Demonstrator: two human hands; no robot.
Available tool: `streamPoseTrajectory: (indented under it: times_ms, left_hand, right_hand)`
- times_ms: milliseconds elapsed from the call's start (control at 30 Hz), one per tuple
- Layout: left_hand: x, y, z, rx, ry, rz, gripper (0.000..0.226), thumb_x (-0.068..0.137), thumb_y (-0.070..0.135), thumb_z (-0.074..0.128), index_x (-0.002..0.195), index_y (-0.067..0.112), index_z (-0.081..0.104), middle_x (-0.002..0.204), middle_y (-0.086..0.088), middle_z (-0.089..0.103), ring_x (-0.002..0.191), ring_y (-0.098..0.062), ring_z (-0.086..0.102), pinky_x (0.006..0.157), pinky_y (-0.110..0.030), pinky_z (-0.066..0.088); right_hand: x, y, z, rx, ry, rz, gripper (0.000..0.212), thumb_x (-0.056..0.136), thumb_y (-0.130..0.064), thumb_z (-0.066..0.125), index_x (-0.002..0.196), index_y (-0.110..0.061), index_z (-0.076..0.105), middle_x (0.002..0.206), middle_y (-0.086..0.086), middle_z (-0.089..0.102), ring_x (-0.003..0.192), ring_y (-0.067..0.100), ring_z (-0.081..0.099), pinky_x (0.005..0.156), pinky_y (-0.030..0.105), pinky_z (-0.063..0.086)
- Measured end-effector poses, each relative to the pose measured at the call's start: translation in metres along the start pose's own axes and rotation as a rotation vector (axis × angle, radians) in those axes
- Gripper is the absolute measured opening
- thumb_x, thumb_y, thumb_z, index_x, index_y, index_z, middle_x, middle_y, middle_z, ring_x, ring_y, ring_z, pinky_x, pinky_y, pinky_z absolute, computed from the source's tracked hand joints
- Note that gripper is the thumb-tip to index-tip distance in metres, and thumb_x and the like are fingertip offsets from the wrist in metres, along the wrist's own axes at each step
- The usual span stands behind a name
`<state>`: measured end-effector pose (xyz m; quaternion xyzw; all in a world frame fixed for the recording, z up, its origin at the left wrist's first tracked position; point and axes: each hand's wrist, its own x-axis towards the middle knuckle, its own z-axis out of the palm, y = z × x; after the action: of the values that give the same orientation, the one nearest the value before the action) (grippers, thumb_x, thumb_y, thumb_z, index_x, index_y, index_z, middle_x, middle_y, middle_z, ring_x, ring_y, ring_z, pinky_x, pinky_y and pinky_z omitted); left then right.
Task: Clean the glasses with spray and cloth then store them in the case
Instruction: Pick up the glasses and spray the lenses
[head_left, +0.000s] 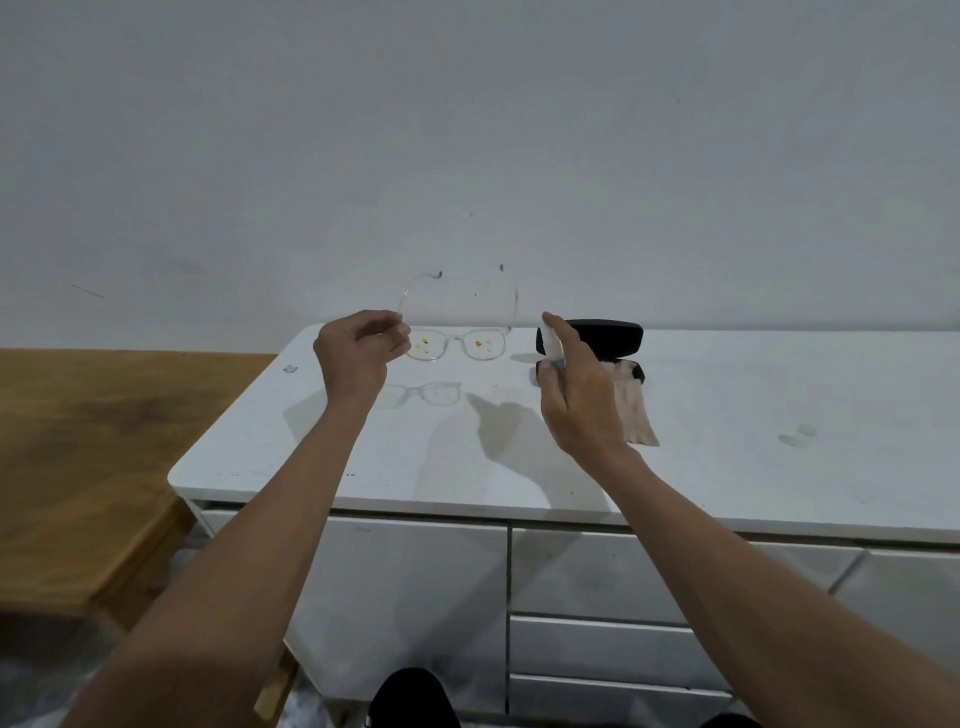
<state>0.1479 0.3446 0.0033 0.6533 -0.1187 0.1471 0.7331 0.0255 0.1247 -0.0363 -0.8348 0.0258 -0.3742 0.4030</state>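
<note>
My left hand (358, 353) holds the clear-framed glasses (457, 343) by their left corner, up in the air above the white cabinet top (727, 467). Both lenses carry yellowish smudges, and the temples point away toward the wall. My right hand (576, 395) grips a small white spray bottle (550, 345) with the forefinger on its top, its nozzle toward the glasses. Behind that hand the black glasses case (602, 338) lies open. A beige cleaning cloth (636, 415) lies on the cabinet top, partly hidden by my right hand.
A wooden table (93, 447) stands lower at the left of the cabinet. White drawer fronts (597, 582) run below the cabinet's front edge. A small pale smear (800, 434) marks the top at the right. A grey wall rises behind.
</note>
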Motion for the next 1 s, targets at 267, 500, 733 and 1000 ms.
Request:
streamPoseTrajectory:
  times_ms: [267, 500, 733, 1000]
  left_hand:
    - [-0.010, 0.008, 0.010, -0.008, 0.034, 0.052, 0.012, 0.083, -0.010, 0.075, 0.093, -0.005, 0.076, 0.080, -0.016, 0.072, 0.066, -0.026, 0.070, 0.068, -0.031, 0.064]
    - [-0.016, 0.006, 0.014, -0.036, 0.023, 0.068, 0.014, 0.082, -0.012, 0.072, 0.090, -0.002, 0.076, 0.071, -0.010, 0.070, 0.069, -0.028, 0.069, 0.081, -0.044, 0.064]
    - [-0.022, 0.010, 0.016, -0.069, 0.017, 0.074, 0.014, 0.082, -0.013, 0.072, 0.089, -0.001, 0.075, 0.076, -0.015, 0.069, 0.071, -0.025, 0.070, 0.079, -0.038, 0.064]
    - [-0.028, 0.018, 0.022, -0.108, 0.058, 0.070, 0.010, 0.084, -0.011, 0.072, 0.091, -0.004, 0.074, 0.080, -0.018, 0.068, 0.069, -0.028, 0.069, 0.070, -0.034, 0.064]
  right_hand:
    - [-0.001, -0.012, 0.000, -0.042, 0.030, -0.095, 0.043, 0.101, -0.016, 0.054, 0.144, -0.019, 0.051, 0.114, -0.003, 0.068, 0.084, 0.013, 0.062, 0.084, 0.033, 0.052]
    - [0.004, -0.021, 0.004, -0.048, 0.001, -0.074, 0.045, 0.101, -0.016, 0.050, 0.146, -0.024, 0.050, 0.068, -0.021, 0.040, 0.062, 0.000, 0.048, 0.070, 0.028, 0.041]
    - [0.007, -0.024, 0.004, -0.124, 0.016, -0.085, 0.047, 0.101, -0.016, 0.049, 0.147, -0.026, 0.050, 0.067, -0.016, 0.043, 0.063, -0.003, 0.047, 0.066, 0.029, 0.039]
    - [0.011, -0.029, 0.006, -0.200, 0.064, -0.130, 0.045, 0.100, -0.019, 0.049, 0.145, -0.026, 0.051, 0.079, 0.000, 0.060, 0.070, 0.020, 0.058, 0.065, 0.040, 0.051]
